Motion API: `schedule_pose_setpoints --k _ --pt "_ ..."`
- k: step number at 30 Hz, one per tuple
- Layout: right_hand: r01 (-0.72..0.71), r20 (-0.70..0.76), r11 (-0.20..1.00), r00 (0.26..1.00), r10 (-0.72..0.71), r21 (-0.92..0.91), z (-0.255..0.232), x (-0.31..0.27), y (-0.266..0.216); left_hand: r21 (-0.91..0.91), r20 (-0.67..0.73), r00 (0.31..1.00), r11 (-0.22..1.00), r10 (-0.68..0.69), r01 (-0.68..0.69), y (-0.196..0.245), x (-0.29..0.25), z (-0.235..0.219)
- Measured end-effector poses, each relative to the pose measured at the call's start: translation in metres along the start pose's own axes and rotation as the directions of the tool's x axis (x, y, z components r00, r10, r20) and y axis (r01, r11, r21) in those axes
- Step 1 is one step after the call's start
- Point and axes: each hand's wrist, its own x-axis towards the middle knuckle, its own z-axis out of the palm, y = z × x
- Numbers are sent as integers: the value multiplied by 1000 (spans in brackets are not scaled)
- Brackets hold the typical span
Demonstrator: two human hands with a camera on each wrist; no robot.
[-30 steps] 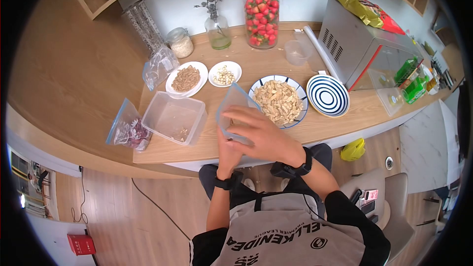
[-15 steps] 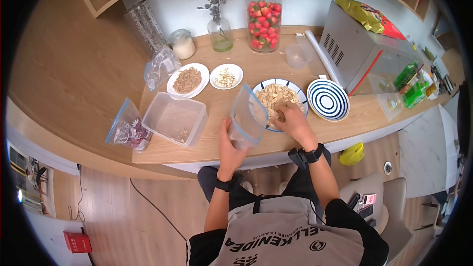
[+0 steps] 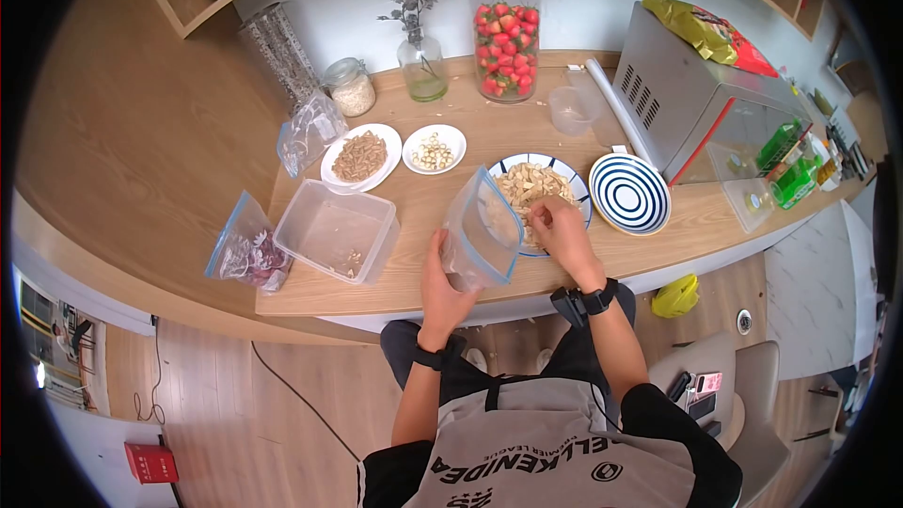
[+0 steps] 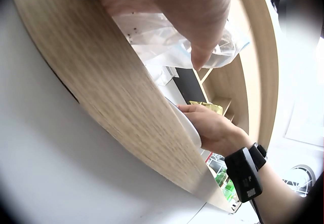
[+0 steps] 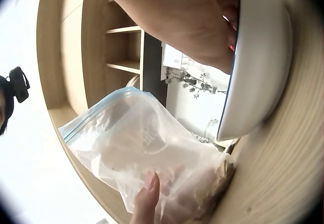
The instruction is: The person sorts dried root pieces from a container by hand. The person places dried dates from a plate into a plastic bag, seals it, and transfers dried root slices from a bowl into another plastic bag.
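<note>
My left hand point(image 3: 444, 290) grips a clear zip bag point(image 3: 478, 230) with a blue seal, its mouth open and tilted toward the bowl. In the right wrist view, the left thumb point(image 5: 147, 196) presses the bag's side, and beige pieces point(image 5: 215, 183) lie in its bottom. A white bowl point(image 3: 584, 196) with a blue-patterned rim stands to the bag's right, heaped with pale dried slices point(image 3: 531, 181). Over its near right part, my right hand point(image 3: 564, 237) reaches in with curled fingers around some slices; the bowl wall hides the fingertips in the right wrist view.
A plastic tub point(image 3: 324, 226) with a few bits stands left, beside a bag of purplish pieces point(image 3: 254, 259). Plates of brown pieces point(image 3: 360, 158) and pale pieces point(image 3: 433, 152) sit behind. A striped bowl point(image 3: 630, 193) and a microwave point(image 3: 691, 85) stand right; a strawberry jar point(image 3: 506, 52) is behind.
My right hand has gone from the bag's mouth to the bowl and its fingers have curled into the slices. The left hand has shifted the bag slightly right, tilting its mouth toward the bowl.
</note>
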Motion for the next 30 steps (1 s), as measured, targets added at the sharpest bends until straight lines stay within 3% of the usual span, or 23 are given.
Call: schedule_pose_setpoints --k 6,8,12,16,18,21,30 --pt "-22 -116 995 993 34 97 0 2 9 19 -8 1000 1000 13 -13 4 1 -1" --pt "-1 -259 977 964 59 215 -1 6 11 37 0 1000 999 11 -11 7 2 -1" --pt "42 -382 949 920 85 313 -25 12 -17 62 1 1000 998 23 -23 5 1 -2" --pt "152 -402 901 915 27 406 -42 11 -51 43 7 1000 999 16 -16 7 2 -1" --pt "165 -282 941 956 -80 295 -48 7 -68 36 8 1000 999 9 -10 5 1 -1" --pt "223 -249 943 955 -161 246 -45 2 -77 49 0 1000 998 27 -27 4 1 -1" --pt "203 -218 948 964 -150 245 -44 -2 -82 39 -6 1000 999 29 -29 4 1 -1"
